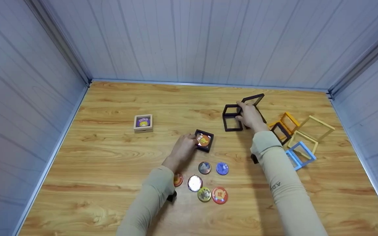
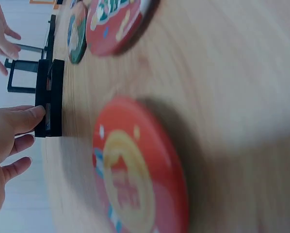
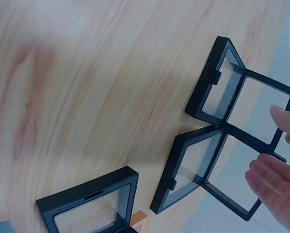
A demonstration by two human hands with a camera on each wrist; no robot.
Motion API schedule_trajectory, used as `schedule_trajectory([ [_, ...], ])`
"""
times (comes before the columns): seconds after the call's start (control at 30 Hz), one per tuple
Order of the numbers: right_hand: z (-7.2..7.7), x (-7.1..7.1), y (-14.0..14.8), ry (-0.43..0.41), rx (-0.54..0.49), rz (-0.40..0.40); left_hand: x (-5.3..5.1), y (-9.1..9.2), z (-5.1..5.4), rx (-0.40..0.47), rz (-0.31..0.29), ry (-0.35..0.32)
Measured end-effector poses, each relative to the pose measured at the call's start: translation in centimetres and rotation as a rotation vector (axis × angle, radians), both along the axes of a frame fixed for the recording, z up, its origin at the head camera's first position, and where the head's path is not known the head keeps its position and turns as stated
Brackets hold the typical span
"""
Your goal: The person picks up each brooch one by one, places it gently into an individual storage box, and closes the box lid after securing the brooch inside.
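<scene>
My left hand [image 1: 185, 146] pinches the left edge of a shut black display frame [image 1: 211, 143] holding an orange badge [image 1: 203, 139]. In the left wrist view, the thumb rests on that black frame and the other fingers spread behind it. My right hand [image 1: 252, 118] is over two open black display frames standing side by side at the back right. Its fingers [image 3: 266, 179] look nearly straight against the edge of the opened frame [image 3: 249, 141]; whether they press it, I cannot tell. Transparent film fills these frames, with no badge inside.
Several round badges, including a red one [image 1: 220, 195] and a blue one [image 1: 222, 168], lie near my forearms. A pale wooden frame [image 1: 143, 130] with a purple badge sits left. Yellow [image 1: 326, 132], blue [image 1: 296, 166], orange and black frames cluster right. Panel walls enclose the wooden table [image 1: 103, 164].
</scene>
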State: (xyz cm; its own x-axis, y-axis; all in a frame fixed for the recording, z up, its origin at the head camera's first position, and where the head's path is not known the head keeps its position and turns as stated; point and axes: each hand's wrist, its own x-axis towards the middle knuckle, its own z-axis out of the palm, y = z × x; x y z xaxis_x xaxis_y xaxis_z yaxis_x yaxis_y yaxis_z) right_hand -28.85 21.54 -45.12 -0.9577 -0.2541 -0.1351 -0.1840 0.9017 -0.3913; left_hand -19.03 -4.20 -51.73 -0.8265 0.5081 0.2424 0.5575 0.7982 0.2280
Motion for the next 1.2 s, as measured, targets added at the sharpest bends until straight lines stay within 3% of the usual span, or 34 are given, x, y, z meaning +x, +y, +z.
schedule_trajectory([
  [0.43, -0.6, -0.3, -0.2, 0.001, -0.031, -0.032, -1.0, -3.1, 0.0, -0.011, 0.052, -0.015],
  [0.8, -1.1, 0.0, -0.1, 0.104, -0.069, -0.086, -1.9, -5.3, 0.2, -0.026, 0.132, -0.016],
  [1.2, -1.5, 0.6, 0.6, 0.160, -0.118, -0.075, -3.1, -7.2, 0.6, -0.072, 0.176, -0.029],
])
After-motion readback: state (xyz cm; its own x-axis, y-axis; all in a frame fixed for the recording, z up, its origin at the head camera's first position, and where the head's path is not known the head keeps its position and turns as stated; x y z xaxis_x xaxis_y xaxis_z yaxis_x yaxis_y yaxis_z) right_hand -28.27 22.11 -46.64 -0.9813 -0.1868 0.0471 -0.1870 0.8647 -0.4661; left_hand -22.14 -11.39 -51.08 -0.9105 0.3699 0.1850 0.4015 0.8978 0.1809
